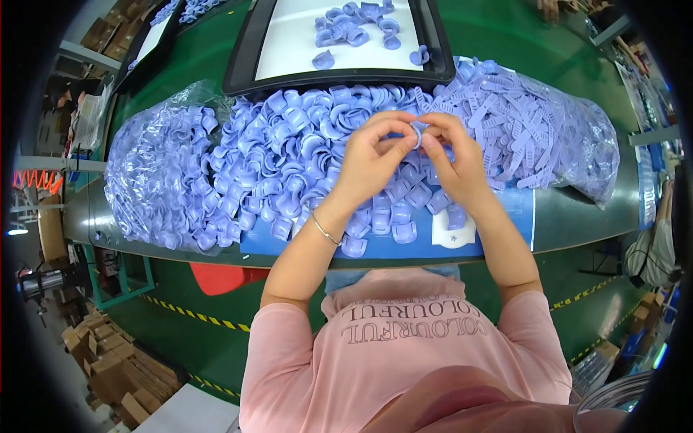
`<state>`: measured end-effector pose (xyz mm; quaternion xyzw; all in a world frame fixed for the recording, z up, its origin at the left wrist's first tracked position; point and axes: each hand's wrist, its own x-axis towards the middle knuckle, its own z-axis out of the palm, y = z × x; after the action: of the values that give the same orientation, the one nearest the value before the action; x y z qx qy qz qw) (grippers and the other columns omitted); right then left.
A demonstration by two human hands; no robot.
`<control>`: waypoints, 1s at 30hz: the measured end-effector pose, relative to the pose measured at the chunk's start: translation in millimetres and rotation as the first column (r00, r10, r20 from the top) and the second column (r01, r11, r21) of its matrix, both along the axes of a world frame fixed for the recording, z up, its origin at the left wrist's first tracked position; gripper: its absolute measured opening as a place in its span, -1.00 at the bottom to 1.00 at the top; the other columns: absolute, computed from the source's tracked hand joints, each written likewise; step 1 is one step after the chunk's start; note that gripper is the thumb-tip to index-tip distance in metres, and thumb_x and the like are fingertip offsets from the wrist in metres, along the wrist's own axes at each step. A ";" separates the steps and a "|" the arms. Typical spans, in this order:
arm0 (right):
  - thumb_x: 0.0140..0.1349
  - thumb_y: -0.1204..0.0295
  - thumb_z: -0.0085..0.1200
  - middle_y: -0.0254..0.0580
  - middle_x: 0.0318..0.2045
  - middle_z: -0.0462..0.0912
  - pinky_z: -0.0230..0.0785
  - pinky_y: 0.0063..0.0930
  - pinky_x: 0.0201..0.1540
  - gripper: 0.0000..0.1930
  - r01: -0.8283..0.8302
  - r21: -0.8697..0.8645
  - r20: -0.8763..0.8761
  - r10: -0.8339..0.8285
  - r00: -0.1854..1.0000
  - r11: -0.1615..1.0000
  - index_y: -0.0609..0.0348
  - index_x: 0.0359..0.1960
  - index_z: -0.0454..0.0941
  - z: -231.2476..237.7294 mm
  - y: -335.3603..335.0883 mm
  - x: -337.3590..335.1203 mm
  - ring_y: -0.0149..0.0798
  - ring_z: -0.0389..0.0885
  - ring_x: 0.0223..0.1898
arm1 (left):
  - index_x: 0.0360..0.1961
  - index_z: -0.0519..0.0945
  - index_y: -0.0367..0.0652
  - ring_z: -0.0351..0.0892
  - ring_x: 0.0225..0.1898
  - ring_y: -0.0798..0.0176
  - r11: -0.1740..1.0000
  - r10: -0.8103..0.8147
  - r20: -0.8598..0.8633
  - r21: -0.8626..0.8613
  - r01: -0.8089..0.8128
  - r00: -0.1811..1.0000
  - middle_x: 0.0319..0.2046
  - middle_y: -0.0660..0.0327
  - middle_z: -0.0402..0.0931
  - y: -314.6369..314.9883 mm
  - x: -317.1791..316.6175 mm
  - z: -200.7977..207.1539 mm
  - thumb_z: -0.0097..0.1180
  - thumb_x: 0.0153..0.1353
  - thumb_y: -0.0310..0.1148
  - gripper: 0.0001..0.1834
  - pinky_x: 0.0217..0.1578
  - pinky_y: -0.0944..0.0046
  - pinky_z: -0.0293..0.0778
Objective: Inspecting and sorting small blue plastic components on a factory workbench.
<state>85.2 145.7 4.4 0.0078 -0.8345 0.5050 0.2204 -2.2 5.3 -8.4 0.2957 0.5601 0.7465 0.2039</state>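
1. Head view: pinching a small lilac-blue piece (417, 131) between fingertips of left hand (369, 155) and right hand (462, 157).
2. Held above a heap of curved pieces (289, 155) on the worktop (599, 216).
3. Flanked rightward by slotted strips (520, 130).

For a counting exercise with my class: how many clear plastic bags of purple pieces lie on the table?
2. The left bag, holding curved pieces, lies at the picture's left; the right bag, holding flat strips, at its right. More could be hidden.

Head-worn fisheye, facing down, close above table (606, 222).
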 end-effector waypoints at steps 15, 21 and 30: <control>0.06 0.53 0.19 -0.13 -0.37 0.61 0.49 -0.48 -0.34 -0.78 -0.010 0.128 -0.021 0.013 1.000 0.992 0.24 -0.23 0.53 -3.2 4.4 -4.5 -0.23 0.65 -0.39 | -0.28 0.41 -0.28 0.58 -0.13 0.10 0.946 0.061 -0.596 -0.221 -0.236 0.801 -0.03 0.00 0.51 -2.2 2.0 5.0 0.00 0.24 -0.52 -0.93 -0.15 0.25 0.47; 0.11 0.57 0.13 -0.09 -0.41 0.59 0.45 -0.46 -0.32 -0.86 0.072 0.134 -0.038 -0.068 0.997 0.988 0.30 -0.29 0.49 3.5 3.4 -1.2 -0.20 0.63 -0.39 | -0.17 0.47 -0.27 0.51 -0.07 -0.06 0.937 0.206 -0.621 -0.097 -0.335 0.756 -0.05 -0.03 0.49 0.5 5.0 11.5 0.07 0.23 -0.38 -0.79 -0.02 0.12 0.38; 0.16 0.52 0.11 -0.07 -0.44 0.59 0.44 -0.43 -0.34 -0.86 0.095 0.158 -0.032 -0.091 0.995 0.983 0.27 -0.26 0.47 -2.2 3.5 -2.0 -0.19 0.64 -0.42 | 0.16 0.36 -0.27 0.50 -0.05 -0.08 0.939 0.073 -0.547 -0.245 -0.243 0.834 -0.04 -0.04 0.51 -2.2 0.6 -2.9 0.04 0.26 -0.29 -0.52 -0.01 0.12 0.37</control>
<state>83.2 149.2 2.2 -0.0073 -0.8688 0.4256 0.2529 -1.6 3.2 -11.3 0.4072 0.7253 0.5548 0.0211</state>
